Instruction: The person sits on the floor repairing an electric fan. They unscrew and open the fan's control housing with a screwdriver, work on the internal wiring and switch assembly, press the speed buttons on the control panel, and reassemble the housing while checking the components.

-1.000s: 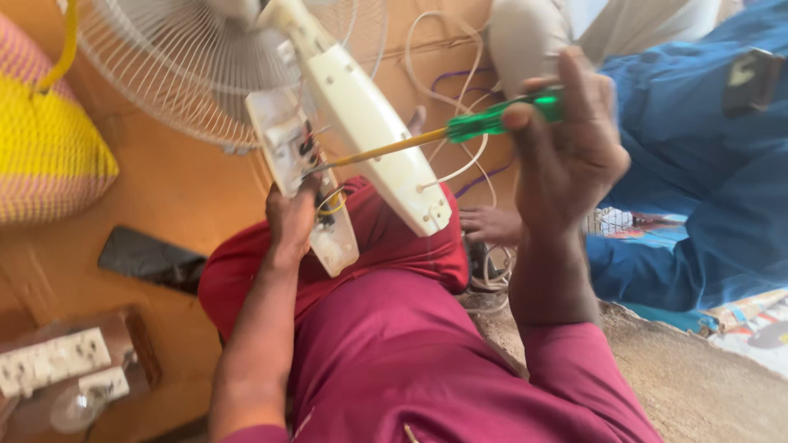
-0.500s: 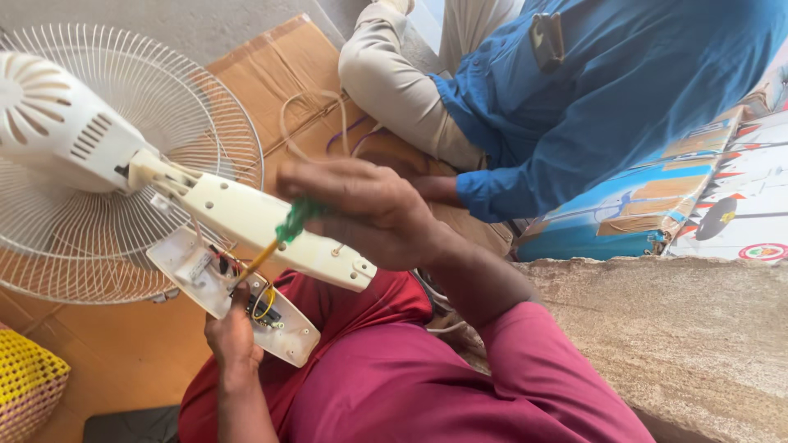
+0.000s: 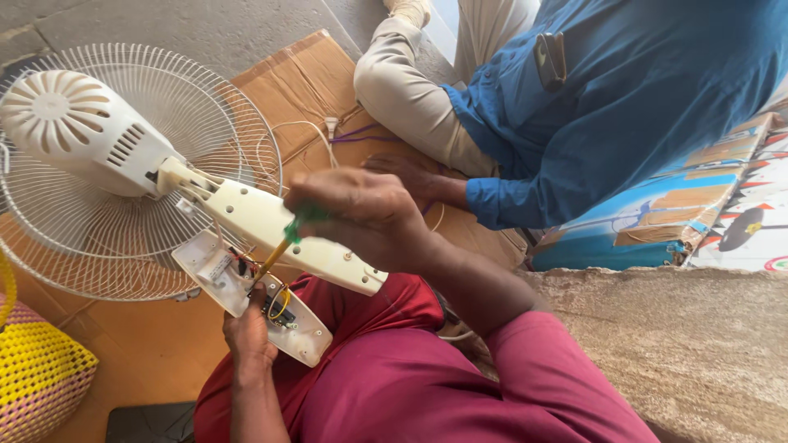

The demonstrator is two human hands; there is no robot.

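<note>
Cardboard (image 3: 287, 78) on concrete floor, right hand (image 3: 361, 215) fingers gripping screwdriver (image 3: 283, 242), left hand (image 3: 246, 336) clasping fan panel (image 3: 308, 332).

Right hand (image 3: 361, 215) with green screwdriver (image 3: 283, 239) now lower, tip inside opened fan base (image 3: 271, 308).

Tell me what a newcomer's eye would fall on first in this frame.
The white fan lying across the person's lap at left, its neck housing opened with wires showing. At centre the right hand works a green-handled screwdriver into the opened control panel, which the left hand steadies from below. Behind, top right, sits another person in a blue shirt.
</note>
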